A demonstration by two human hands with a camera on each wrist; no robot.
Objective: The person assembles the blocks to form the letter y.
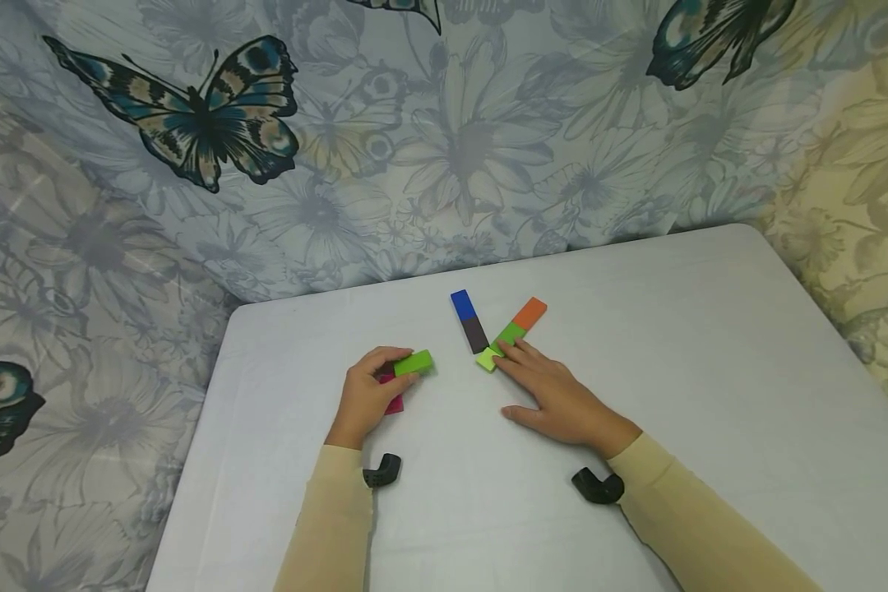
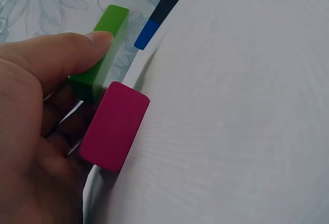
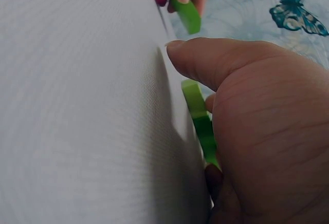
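Note:
My left hand (image 1: 370, 393) pinches a green block (image 1: 414, 363) between thumb and fingers, tilted above the table. A magenta block (image 2: 115, 126) is close under those fingers; I cannot tell whether they also hold it. To the right, blocks form a V: a blue block (image 1: 462, 304) end to end with a dark block (image 1: 475, 335) on one arm, an orange block (image 1: 529, 313) and another green block (image 1: 510, 335) on the other. A lime block (image 1: 487, 359) lies at the V's point. My right hand (image 1: 562, 399) rests its extended fingers against the green and lime blocks, thumb spread apart.
The blocks lie on a white-covered table (image 1: 710, 370). Its far edge meets a hanging fabric or wall covering (image 1: 459, 148) with flowers and butterflies. Black curved pieces (image 1: 382, 470) stick out at both wrists beside the beige sleeves.

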